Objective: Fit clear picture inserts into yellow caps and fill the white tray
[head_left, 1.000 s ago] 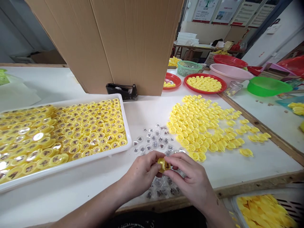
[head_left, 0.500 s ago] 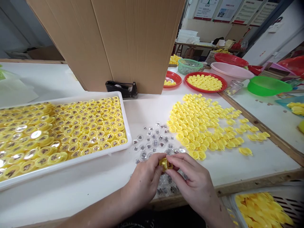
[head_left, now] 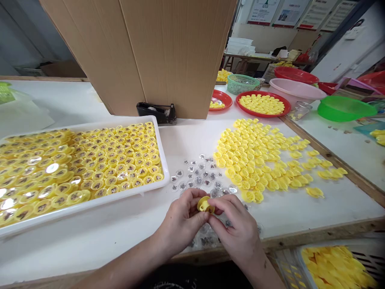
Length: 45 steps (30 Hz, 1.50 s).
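Yellow piece point(head_left: 205, 204) sits tilted between the two hands, over the clear discs point(head_left: 197, 180) spread on the surface point(head_left: 90, 237). The left hand point(head_left: 183, 218) has its grip around one side, thumb below and fingers behind; the right hand point(head_left: 236, 224) pinches the other side by its fingertips. Both grips are thus closed on the same piece, though how firmly, I cannot tell.

To handle it well, I would let the left hand steady it and the right fingertips work, with pressure even around the rim, since plastic this thin-looking could bend or slip if squeezed on one side. Fingers would be better off the face, where smudges would likely show. Working low seems wise: a drop would land among the discs. Finished-looking pieces lie print-up in the tray point(head_left: 165, 176) at left; plain ones point(head_left: 237, 160) lie at right.
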### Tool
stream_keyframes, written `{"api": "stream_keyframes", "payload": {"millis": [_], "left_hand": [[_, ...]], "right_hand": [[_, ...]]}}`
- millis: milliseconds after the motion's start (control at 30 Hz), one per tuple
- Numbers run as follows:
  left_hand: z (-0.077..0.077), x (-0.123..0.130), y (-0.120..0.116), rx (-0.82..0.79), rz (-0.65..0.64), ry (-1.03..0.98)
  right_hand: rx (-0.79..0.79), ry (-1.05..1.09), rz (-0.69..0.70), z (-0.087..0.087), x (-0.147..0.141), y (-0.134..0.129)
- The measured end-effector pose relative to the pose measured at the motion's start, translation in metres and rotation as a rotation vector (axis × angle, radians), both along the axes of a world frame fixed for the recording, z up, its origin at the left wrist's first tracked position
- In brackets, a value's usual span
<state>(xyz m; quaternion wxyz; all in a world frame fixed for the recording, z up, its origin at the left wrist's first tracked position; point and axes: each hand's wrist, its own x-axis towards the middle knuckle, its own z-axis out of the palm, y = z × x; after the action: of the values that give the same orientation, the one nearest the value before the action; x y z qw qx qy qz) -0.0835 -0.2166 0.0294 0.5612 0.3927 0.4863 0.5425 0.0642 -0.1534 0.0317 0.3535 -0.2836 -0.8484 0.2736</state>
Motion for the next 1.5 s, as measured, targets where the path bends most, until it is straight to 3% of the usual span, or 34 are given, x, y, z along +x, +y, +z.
{"api": "stream_keyframes", "payload": {"millis": [200,300,433,667,833,1033,1267,1400,1500], "left_hand": [[-0.007,-0.006,-0.002,0.087,0.004,0.467],[-0.01,-0.006,-0.002,0.099,0.02,0.433],[-0.012,-0.004,-0.001,0.066,0.045,0.335],[-0.004,-0.005,0.0,0.011,0.101,0.335],[0.002,-0.004,0.0,0.002,0.087,0.37],[0.009,-0.007,0.001,-0.001,0.05,0.446],[0.005,-0.009,0.0,-0.051,0.019,0.511],[0.005,-0.012,-0.006,0.172,0.011,0.765],[0.01,-0.017,-0.007,0.308,-0.009,1.027]], "right_hand": [[-0.285,0.017,0.132,-0.002,0.013,0.012],[-0.413,0.063,0.13,-0.008,0.012,0.011],[-0.723,0.168,0.063,-0.018,0.006,0.008],[-0.973,0.371,0.185,-0.024,0.002,0.009],[-0.994,0.454,0.185,-0.031,0.003,0.007],[-0.881,0.411,0.115,-0.03,0.002,0.003],[-0.841,0.303,0.0,-0.035,0.002,0.002],[-0.872,0.208,-0.057,-0.045,0.002,0.008],[-0.93,0.123,0.012,-0.048,-0.007,0.013]]}}
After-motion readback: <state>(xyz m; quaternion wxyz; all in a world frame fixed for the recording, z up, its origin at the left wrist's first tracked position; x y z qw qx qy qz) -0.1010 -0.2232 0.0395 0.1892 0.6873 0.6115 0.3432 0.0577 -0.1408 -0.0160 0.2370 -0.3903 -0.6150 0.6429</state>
